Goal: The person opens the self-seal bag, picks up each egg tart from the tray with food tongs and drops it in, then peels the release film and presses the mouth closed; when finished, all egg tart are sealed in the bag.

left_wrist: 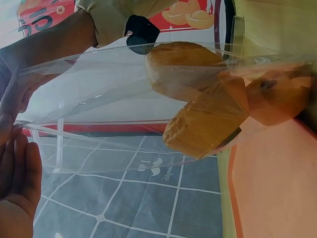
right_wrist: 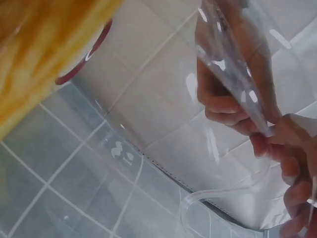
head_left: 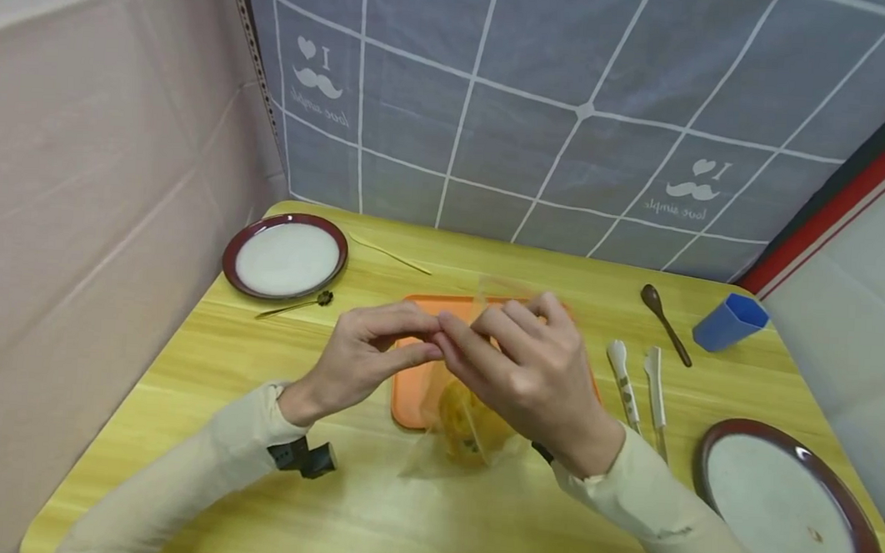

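A clear plastic bag (left_wrist: 114, 74) hangs from both hands, with several browned pieces of bread (left_wrist: 208, 124) at its bottom. My left hand (head_left: 359, 356) pinches the bag's upper edge between thumb and fingers. Right beside it, my right hand (head_left: 531, 369) also pinches that edge with curled fingers, and the fingertips of both hands meet. In the head view the bread (head_left: 472, 424) shows yellow-brown below the right hand, partly hidden by it. An orange tray (head_left: 409, 396) lies on the table under the hands and bag.
At the back left are a red-rimmed plate (head_left: 286, 260), a thin gold utensil (head_left: 391, 255) and a small dark-ended one (head_left: 294, 306). To the right lie a brown spoon (head_left: 664, 321), a blue cup (head_left: 729, 325), white-handled utensils (head_left: 656, 388) and another red-rimmed plate (head_left: 776, 503).
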A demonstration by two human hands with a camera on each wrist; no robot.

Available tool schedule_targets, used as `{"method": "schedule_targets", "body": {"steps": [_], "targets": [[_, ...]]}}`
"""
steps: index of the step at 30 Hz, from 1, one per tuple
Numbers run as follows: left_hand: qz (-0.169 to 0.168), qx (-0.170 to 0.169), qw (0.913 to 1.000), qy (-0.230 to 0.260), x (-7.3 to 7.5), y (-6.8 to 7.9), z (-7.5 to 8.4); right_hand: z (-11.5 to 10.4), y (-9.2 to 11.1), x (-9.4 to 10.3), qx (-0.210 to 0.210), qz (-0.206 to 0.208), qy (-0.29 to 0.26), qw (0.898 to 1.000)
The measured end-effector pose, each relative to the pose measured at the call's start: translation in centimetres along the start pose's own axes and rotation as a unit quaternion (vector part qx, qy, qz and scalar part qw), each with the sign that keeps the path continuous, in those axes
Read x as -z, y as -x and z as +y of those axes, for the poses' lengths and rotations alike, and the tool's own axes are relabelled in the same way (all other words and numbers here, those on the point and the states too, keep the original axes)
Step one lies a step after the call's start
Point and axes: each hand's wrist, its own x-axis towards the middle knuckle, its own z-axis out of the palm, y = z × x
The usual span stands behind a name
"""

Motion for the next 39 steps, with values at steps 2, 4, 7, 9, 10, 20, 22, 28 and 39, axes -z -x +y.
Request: {"method": "schedule_targets", "body": {"steps": [2,4,7,9,10,20,22,28,39], "targets": [[-0.004,-0.004,1.0000,-0.001,0.0,0.0,0.0,0.1,-0.2,0.1,0.020,0.008,0.013,1.000],[-0.008,-0.008,0.9999,0.000,0.0,0.0,0.0,0.1,-0.3,0.1,0.036,0.014,0.026,0.999],[-0.017,-0.010,0.9998,-0.003,0.0,-0.1,0.2,0.2,-0.4,0.2,0.053,0.010,0.041,0.998],[-0.020,-0.007,0.9997,-0.008,0.0,-0.1,0.3,0.2,-0.3,0.2,0.059,0.000,0.048,0.997],[-0.022,-0.005,0.9997,-0.013,0.0,-0.1,0.4,0.2,-0.3,0.3,0.062,-0.005,0.051,0.997],[-0.031,-0.007,0.9987,-0.039,-0.1,0.0,0.8,0.2,-0.7,0.4,0.097,-0.006,0.067,0.993],[-0.033,-0.006,0.9988,-0.037,0.0,0.0,0.8,0.2,-1.0,0.4,0.107,0.007,0.069,0.992],[-0.035,-0.003,0.9989,-0.029,0.0,0.0,0.9,0.3,-1.5,0.2,0.128,0.045,0.072,0.988],[-0.031,-0.007,0.9984,-0.046,0.1,0.2,0.6,0.5,-1.2,0.1,0.081,0.060,0.035,0.994]]}}
